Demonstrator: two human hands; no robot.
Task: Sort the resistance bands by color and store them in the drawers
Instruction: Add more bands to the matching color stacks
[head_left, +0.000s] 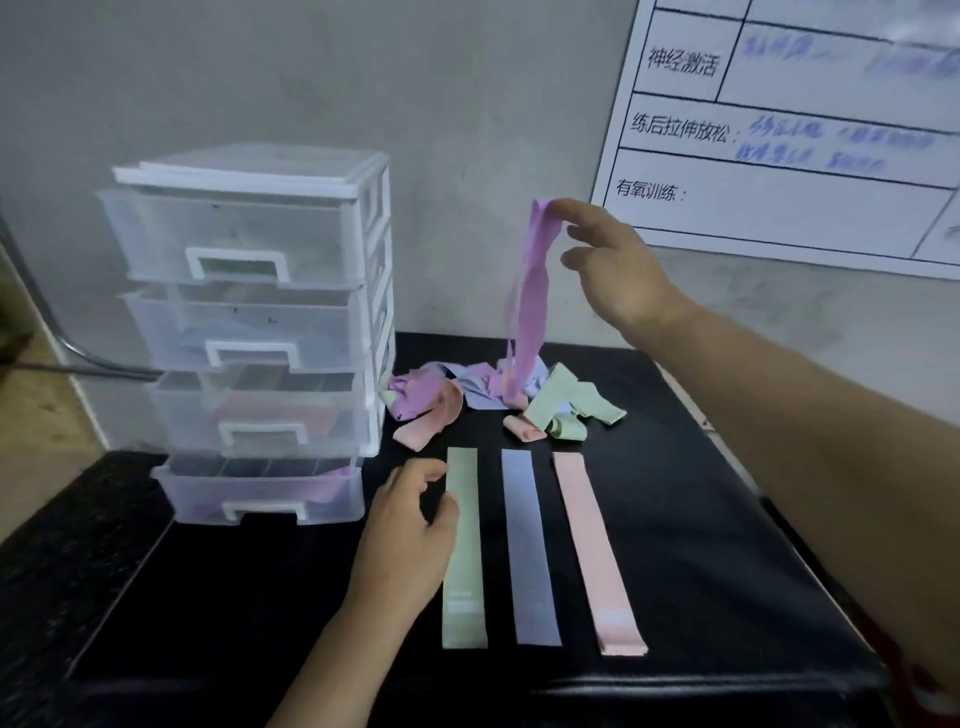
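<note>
My right hand pinches the top of a purple band, which hangs down to a heap of tangled bands in purple, blue, green and pink. Three bands lie flat side by side in front of the heap: a green band, a blue band and a pink band. My left hand rests on the black surface, thumb and fingers touching the green band's left edge. A clear four-drawer unit stands at the left; its bottom drawer is pulled out with purple inside.
The black tabletop ends at a front edge near me. A white chart with printed text hangs on the wall at the right. A metal tube runs behind the drawer unit at the left.
</note>
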